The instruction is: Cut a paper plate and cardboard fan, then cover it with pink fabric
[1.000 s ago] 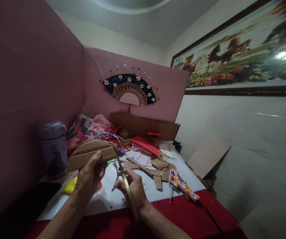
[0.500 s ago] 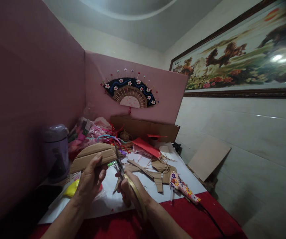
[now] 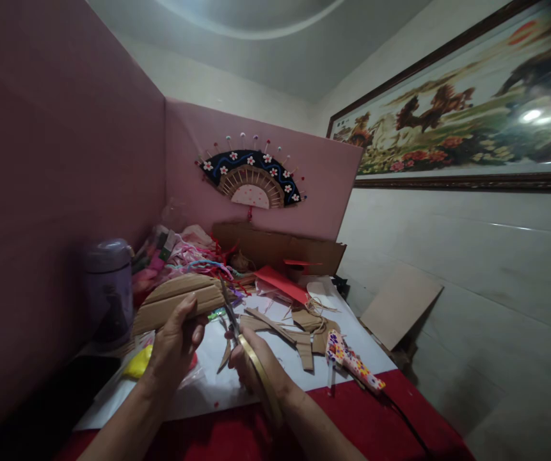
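Purple bottle (image 3: 108, 298) upright at far left; yellow bundle (image 3: 138, 363) just nearer. Next, curved-edged cardboard piece (image 3: 174, 304), held up over the surface (image 3: 198, 403), pinched near its lower right between thumb and fingers of the left hand (image 3: 176, 342). Scissors (image 3: 247, 349) with blades at its right end; right hand (image 3: 258, 368) fingers curled round the gold handles. Cardboard scraps (image 3: 304, 349) lie beyond; flower-patterned glue gun (image 3: 354, 363) farther right.
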`<state>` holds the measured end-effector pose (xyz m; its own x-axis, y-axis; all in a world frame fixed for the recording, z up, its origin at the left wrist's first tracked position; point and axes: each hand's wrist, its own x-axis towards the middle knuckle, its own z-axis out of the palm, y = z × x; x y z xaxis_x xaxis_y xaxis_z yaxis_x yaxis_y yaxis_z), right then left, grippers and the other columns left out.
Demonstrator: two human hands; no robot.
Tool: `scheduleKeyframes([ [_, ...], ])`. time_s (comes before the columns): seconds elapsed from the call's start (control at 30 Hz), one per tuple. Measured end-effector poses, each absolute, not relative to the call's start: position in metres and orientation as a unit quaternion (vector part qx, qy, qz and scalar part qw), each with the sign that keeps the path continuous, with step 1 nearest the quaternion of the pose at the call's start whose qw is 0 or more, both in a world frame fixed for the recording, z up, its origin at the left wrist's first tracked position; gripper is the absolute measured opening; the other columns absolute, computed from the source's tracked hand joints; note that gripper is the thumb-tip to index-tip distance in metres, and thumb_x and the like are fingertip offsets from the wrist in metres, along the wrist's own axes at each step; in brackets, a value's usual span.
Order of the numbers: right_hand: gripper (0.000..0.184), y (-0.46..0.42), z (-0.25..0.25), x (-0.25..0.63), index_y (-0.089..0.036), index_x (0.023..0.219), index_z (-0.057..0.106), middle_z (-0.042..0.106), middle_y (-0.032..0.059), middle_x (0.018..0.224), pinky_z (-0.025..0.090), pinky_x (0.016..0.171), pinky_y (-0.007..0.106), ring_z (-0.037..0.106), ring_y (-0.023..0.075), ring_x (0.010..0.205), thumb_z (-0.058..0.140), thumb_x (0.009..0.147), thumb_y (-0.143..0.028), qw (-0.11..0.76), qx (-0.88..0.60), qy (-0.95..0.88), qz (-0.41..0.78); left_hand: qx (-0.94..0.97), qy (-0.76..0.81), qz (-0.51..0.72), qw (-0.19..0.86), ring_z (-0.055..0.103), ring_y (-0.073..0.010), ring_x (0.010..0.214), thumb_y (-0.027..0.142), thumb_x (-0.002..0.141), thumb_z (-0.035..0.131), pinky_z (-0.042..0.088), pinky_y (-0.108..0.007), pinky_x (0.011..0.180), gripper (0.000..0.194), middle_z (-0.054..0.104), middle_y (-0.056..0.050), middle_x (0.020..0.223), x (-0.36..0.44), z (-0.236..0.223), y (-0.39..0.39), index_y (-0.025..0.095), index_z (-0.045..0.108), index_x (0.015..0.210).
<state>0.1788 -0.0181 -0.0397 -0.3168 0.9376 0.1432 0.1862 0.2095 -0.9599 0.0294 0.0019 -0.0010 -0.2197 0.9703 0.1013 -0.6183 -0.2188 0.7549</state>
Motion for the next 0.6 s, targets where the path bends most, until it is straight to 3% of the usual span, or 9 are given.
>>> scheduleKeyframes([
  [0.23,0.052,-0.0199,-0.0374,0.1795,-0.016,0.105,0.052,0.052,-0.0012,0.067,0.03,0.041,0.018,0.039,0.0076,0.048,0.051,0.079,-0.06,0.406,-0.428,-0.669,0.451,0.303,0.308,0.715,0.55,0.037,-0.0026,0.027,0.034,0.065,0.071,0.024,-0.012,0.027,0.025,0.057,0.004,0.042,0.0308,-0.0011,0.0008,0.015,0.055,0.062],
  [0.43,0.071,-0.026,-0.0342,0.1768,-0.016,0.098,0.053,0.041,-0.0044,0.059,0.028,0.04,0.018,0.034,0.007,0.046,0.044,0.068,-0.079,0.441,-0.405,-0.667,0.443,0.292,0.312,0.713,0.557,0.036,-0.0023,0.026,0.033,0.065,0.071,0.023,-0.013,0.026,0.022,0.057,0.005,0.042,0.0317,-0.0034,0.0029,0.016,0.057,0.064],
  [0.6,0.073,-0.0236,-0.0393,0.1733,-0.014,0.091,0.053,0.04,-0.0044,0.059,0.029,0.041,0.018,0.034,0.0067,0.048,0.043,0.065,-0.082,0.466,-0.404,-0.66,0.429,0.288,0.314,0.72,0.547,0.036,-0.0022,0.027,0.031,0.066,0.069,0.024,-0.012,0.026,0.021,0.055,0.006,0.041,0.0339,-0.0041,0.001,0.016,0.055,0.062],
])
